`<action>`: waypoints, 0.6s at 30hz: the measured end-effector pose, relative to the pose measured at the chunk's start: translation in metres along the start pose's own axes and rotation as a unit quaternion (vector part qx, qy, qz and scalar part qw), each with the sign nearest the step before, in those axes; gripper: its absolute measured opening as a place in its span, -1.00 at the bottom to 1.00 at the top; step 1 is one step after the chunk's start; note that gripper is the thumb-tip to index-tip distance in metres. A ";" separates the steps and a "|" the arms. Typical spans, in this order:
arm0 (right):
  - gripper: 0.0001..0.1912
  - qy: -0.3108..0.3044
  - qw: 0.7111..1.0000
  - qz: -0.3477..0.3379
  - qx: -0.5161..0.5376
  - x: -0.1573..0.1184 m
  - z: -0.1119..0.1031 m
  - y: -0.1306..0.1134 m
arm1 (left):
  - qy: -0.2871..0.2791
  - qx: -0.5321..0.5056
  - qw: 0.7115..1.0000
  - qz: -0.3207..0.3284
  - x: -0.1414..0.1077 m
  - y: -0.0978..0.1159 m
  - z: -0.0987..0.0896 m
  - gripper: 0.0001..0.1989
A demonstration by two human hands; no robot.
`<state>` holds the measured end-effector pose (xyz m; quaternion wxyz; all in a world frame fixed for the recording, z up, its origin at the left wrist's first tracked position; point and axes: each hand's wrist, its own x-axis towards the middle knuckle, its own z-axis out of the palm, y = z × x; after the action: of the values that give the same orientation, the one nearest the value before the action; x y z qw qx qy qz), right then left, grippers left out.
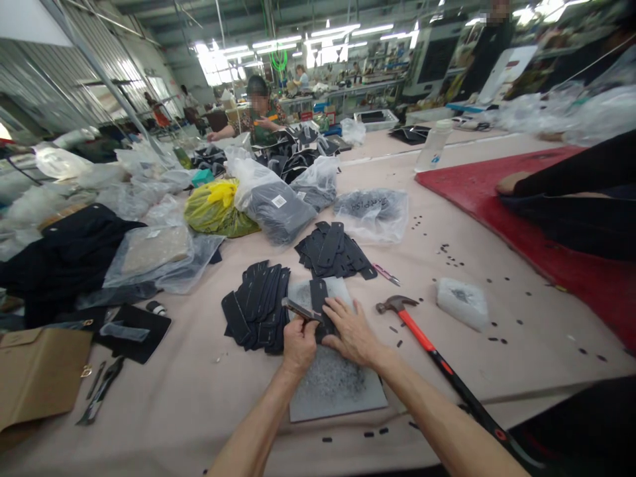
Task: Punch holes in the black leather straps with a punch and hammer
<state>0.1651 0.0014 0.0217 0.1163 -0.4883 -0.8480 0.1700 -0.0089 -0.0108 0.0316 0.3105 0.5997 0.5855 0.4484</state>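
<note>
My left hand (299,344) is closed around a metal tool (301,309), whose end rests on a dark strip (318,295). My right hand (352,331) lies with fingers spread on that strip, pressing it against a grey board (338,387). Left of the board is a heap of dark strips (256,305), and behind it lies a second heap (332,248). A claw hammer (427,341) with a red and black handle lies to the right of my right hand. Small scissors-like snips (386,273) sit beside the rear heap.
Plastic bags (278,202), a yellow bag (218,207) and a bottle (434,146) stand further back. A white block (462,303) is at right, near a red mat (527,199) with another person's arm over it. Cutters (102,391) and a brown case (44,371) lie left.
</note>
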 end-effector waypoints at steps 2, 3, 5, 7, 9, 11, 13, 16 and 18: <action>-0.29 0.002 1.000 -0.005 0.026 0.004 -0.001 0.006 | -0.029 -0.004 1.000 -0.002 0.000 -0.002 0.001 -0.81; -0.27 0.003 0.999 -0.006 0.039 0.003 -0.001 0.009 | -0.038 -0.006 0.999 -0.002 0.000 -0.004 0.002 -0.82; -0.26 0.001 0.998 -0.008 0.066 -0.001 0.000 0.014 | -0.046 -0.005 0.999 -0.002 0.000 -0.008 0.003 -0.82; -0.28 -0.001 0.996 -0.008 0.086 -0.005 0.002 0.017 | -0.054 -0.002 0.999 0.001 0.000 -0.012 0.004 -0.81; -0.32 -0.002 0.995 -0.005 0.099 -0.007 0.002 0.018 | -0.067 -0.003 0.998 0.008 0.001 -0.013 0.004 -0.81; -0.32 0.002 0.994 0.002 0.107 -0.007 0.002 0.019 | -0.079 -0.009 0.997 0.014 0.001 -0.013 0.004 -0.81; -0.31 0.007 0.994 0.008 0.111 -0.006 0.002 0.018 | -0.084 -0.015 0.996 0.017 0.001 -0.012 0.004 -0.81; -0.31 0.015 0.993 0.012 0.113 -0.006 0.003 0.017 | -0.086 -0.017 0.996 0.017 -0.001 -0.011 0.004 -0.80; -0.30 0.018 0.993 0.011 0.116 -0.006 0.003 0.017 | -0.086 -0.013 0.996 0.017 -0.001 -0.010 0.004 -0.80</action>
<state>0.1809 0.0035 0.0116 0.1853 -0.4841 -0.8148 0.2597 -0.0094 -0.0102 0.0204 0.3603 0.6420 0.5399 0.4080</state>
